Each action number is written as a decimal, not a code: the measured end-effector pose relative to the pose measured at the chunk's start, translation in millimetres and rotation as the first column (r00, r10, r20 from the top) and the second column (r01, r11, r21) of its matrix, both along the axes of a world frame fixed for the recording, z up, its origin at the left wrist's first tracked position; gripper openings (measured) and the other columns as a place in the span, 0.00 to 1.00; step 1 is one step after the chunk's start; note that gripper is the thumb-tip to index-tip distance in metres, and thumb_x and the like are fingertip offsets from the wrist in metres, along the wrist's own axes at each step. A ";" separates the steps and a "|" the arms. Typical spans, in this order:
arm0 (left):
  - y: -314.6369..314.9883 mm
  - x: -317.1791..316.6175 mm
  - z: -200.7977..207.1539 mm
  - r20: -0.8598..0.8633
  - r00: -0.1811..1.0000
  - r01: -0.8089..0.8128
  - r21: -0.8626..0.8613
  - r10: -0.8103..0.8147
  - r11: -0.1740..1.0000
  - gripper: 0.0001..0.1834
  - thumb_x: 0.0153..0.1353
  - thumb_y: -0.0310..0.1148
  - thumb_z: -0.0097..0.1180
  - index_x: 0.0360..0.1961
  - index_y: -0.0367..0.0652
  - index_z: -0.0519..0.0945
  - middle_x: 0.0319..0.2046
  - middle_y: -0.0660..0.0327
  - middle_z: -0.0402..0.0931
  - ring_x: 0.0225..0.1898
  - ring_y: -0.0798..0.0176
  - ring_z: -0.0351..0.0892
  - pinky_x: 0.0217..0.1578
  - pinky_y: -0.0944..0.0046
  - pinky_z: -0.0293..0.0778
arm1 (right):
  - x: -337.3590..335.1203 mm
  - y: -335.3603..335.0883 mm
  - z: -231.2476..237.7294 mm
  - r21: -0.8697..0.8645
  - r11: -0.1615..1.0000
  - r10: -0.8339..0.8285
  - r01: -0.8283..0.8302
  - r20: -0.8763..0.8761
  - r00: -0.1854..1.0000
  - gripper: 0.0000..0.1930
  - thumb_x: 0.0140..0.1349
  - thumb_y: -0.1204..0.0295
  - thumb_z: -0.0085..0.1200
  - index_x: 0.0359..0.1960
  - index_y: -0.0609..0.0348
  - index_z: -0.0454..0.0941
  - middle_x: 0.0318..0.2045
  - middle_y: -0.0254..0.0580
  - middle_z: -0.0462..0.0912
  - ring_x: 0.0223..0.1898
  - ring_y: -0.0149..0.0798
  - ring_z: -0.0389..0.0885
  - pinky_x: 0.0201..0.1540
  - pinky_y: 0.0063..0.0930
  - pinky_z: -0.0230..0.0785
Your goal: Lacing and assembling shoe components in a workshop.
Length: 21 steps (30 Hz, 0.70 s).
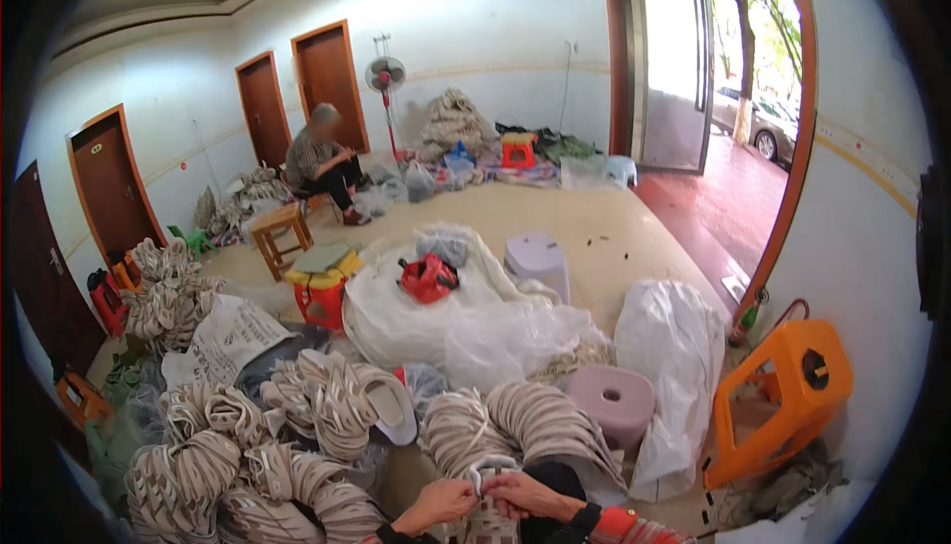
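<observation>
Here's the beige shoe upper (492,464), right between my hands: my left hand (442,505) pinches its pale rim on one side, my right hand (535,496) pinches it on the other. Looks light, this one, soft and bendy, probably not slippery; I'd expect it to fold rather than break. Best hold? That thick rim, one pinch either side, since the body below would likely flop. Just beyond my hands, curved stacks (552,427) of similar pieces fan out.
</observation>
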<state>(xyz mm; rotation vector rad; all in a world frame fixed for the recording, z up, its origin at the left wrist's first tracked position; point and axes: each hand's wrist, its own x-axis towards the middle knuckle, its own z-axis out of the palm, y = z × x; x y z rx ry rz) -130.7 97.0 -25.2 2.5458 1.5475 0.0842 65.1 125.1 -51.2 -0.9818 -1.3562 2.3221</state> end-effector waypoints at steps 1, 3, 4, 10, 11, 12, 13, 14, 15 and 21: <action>6.0 -13.1 -9.2 0.332 0.909 -0.068 -0.478 0.252 0.876 0.10 0.54 0.36 0.53 0.20 0.44 0.75 0.17 0.64 0.75 0.15 0.68 0.70 0.16 0.68 0.65 | -1.1 3.2 4.8 0.025 1.000 0.007 -0.007 0.000 1.000 0.13 0.63 0.66 0.44 0.46 0.58 0.72 0.15 0.30 0.73 0.10 0.21 0.66 0.09 0.14 0.53; 6.6 -34.8 -36.7 0.460 0.574 0.142 -0.871 0.677 0.471 0.14 0.55 0.43 0.60 0.22 0.45 0.76 0.15 0.71 0.71 0.13 0.79 0.59 0.15 0.77 0.53 | -6.2 5.5 15.0 0.084 0.990 0.100 -0.113 0.144 0.984 0.12 0.62 0.66 0.44 0.42 0.59 0.72 0.15 0.32 0.74 0.10 0.22 0.69 0.09 0.14 0.56; 5.3 -36.2 -43.0 0.464 0.577 0.141 -0.867 0.672 0.478 0.14 0.55 0.43 0.60 0.22 0.45 0.76 0.15 0.71 0.71 0.13 0.79 0.59 0.15 0.77 0.53 | -8.7 10.8 15.7 0.093 0.990 0.096 -0.110 0.143 0.985 0.12 0.62 0.66 0.44 0.42 0.59 0.72 0.15 0.32 0.74 0.10 0.22 0.69 0.09 0.14 0.56; -1.7 -27.6 -43.1 0.406 0.375 0.152 -0.914 0.833 0.376 0.16 0.55 0.44 0.60 0.20 0.45 0.75 0.13 0.71 0.69 0.13 0.79 0.59 0.14 0.76 0.50 | -15.6 32.3 7.4 0.201 0.888 0.368 -0.414 0.227 0.901 0.10 0.61 0.67 0.44 0.35 0.60 0.71 0.15 0.34 0.76 0.10 0.23 0.70 0.09 0.14 0.58; -3.2 -27.0 -44.3 0.403 0.372 0.151 -0.915 0.836 0.374 0.16 0.55 0.44 0.60 0.20 0.45 0.75 0.13 0.71 0.69 0.13 0.79 0.59 0.14 0.76 0.50 | -15.3 30.7 4.1 0.125 0.925 0.336 -0.359 0.174 0.926 0.09 0.62 0.67 0.44 0.36 0.61 0.70 0.15 0.34 0.76 0.10 0.23 0.70 0.09 0.14 0.58; -5.0 -26.8 -45.8 0.402 0.411 0.053 -0.907 0.818 0.419 0.17 0.54 0.45 0.60 0.19 0.44 0.75 0.13 0.70 0.68 0.13 0.78 0.59 0.14 0.76 0.50 | -15.8 28.0 2.1 0.045 0.951 0.298 -0.305 0.123 0.947 0.09 0.62 0.67 0.45 0.37 0.61 0.70 0.15 0.34 0.75 0.09 0.23 0.70 0.09 0.14 0.58; -5.8 -24.9 -46.7 0.397 0.452 -0.040 -0.885 0.799 0.463 0.17 0.54 0.45 0.60 0.19 0.44 0.74 0.13 0.70 0.68 0.13 0.78 0.59 0.14 0.75 0.50 | -17.8 25.4 5.1 0.039 0.963 0.259 -0.268 0.149 0.954 0.09 0.63 0.68 0.44 0.39 0.62 0.69 0.14 0.33 0.74 0.09 0.23 0.69 0.08 0.14 0.56; -8.1 -22.3 -47.0 0.397 0.449 -0.041 -0.886 0.801 0.462 0.17 0.54 0.45 0.60 0.19 0.44 0.74 0.13 0.70 0.68 0.13 0.78 0.59 0.14 0.75 0.50 | -16.5 21.4 5.6 0.037 0.962 0.263 -0.271 0.150 0.953 0.09 0.63 0.68 0.44 0.39 0.62 0.69 0.14 0.33 0.74 0.09 0.23 0.69 0.08 0.14 0.56; -11.2 -19.2 -46.7 0.411 0.441 0.004 -0.890 0.798 0.457 0.18 0.54 0.45 0.60 0.18 0.44 0.74 0.13 0.70 0.68 0.13 0.78 0.60 0.14 0.75 0.52 | -14.4 16.2 5.5 0.013 0.965 0.257 -0.263 0.156 0.954 0.09 0.63 0.68 0.44 0.38 0.61 0.68 0.14 0.32 0.74 0.09 0.23 0.69 0.08 0.13 0.56; -10.9 -13.0 -9.5 0.438 0.591 0.059 -0.861 0.677 0.505 0.14 0.57 0.41 0.56 0.22 0.41 0.76 0.16 0.70 0.70 0.18 0.76 0.67 0.21 0.75 0.63 | -8.1 0.0 -56.6 0.843 0.485 -0.357 -0.235 0.435 0.826 0.09 0.59 0.69 0.45 0.37 0.60 0.69 0.18 0.46 0.77 0.15 0.43 0.74 0.17 0.37 0.66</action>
